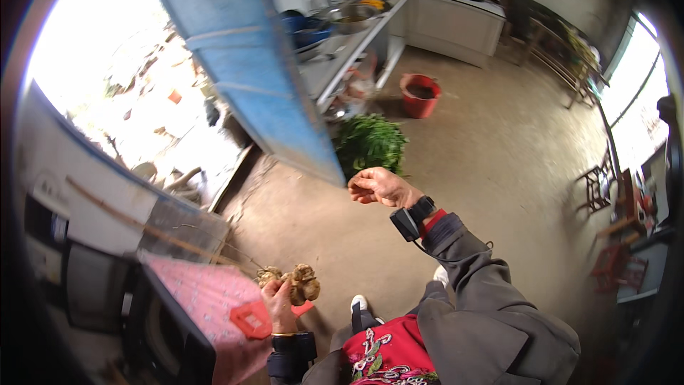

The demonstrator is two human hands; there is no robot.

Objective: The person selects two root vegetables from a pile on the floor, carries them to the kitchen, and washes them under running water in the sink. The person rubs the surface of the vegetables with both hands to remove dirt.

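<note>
At the lower left, my left hand (279,305) grips brownish, knobbly bulbs or roots (303,283) with thin dry stalks; their exact kind is unclear. My right hand (383,187) is stretched out at the centre with its fingers curled, near the lower tip of the blue door. Whether it holds anything small cannot be seen. Just beyond it, a heap of leafy greens (371,144) lies on the floor beside the door. A red plastic piece (251,320) lies on the pink patterned cloth (214,289) next to my left hand.
An open blue door (251,64) stands ahead on the left, by a bright doorway. Behind it, a kitchen counter (326,72) carries pots and bottles. A red bucket (420,97) stands on the floor. Wooden chairs (596,187) are at the right, a stick (133,220) at the left.
</note>
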